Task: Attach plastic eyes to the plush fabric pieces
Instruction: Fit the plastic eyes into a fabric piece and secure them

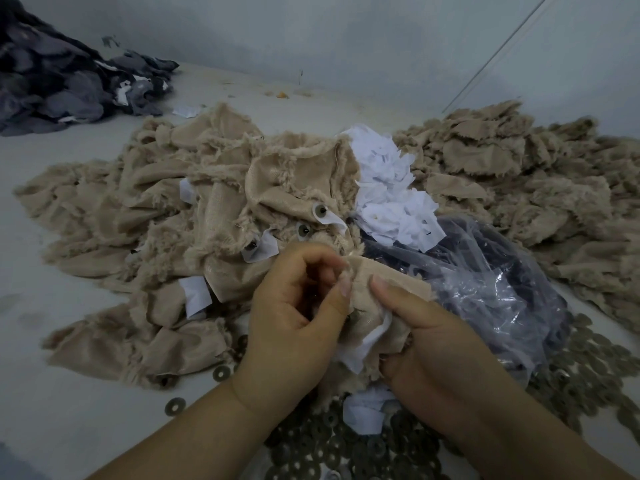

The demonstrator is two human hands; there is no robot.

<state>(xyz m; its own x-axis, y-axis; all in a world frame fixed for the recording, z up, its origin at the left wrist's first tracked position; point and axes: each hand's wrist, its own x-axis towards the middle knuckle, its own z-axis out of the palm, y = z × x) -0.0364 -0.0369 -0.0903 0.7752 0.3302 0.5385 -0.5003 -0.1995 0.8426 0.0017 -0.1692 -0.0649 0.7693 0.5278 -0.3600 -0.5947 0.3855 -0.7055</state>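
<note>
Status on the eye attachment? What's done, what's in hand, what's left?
Done: the left heap of beige plush pieces shows fitted eye posts with washers. In hand: left hand and right hand both grip one beige piece with a white backing patch. Left: the right heap shows no eyes; loose washers remain.

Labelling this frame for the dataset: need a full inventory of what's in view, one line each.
held plush piece: one, beige, centre, gripped by both hands
white backing patch: one, white, on the held piece
finished plush pile: many pieces, beige, left and centre, some with eye posts and washers showing
unworked plush pile: many, beige, right
white patch heap: many, white, centre behind the hands
plastic bag: one, clear, dark contents, right of the hands
metal washers: many, grey, bottom and lower right
dark fabric pile: many, grey-blue, top left
table: one, pale grey
left hand: pinches the piece's left edge
right hand: thumb presses the piece
</note>
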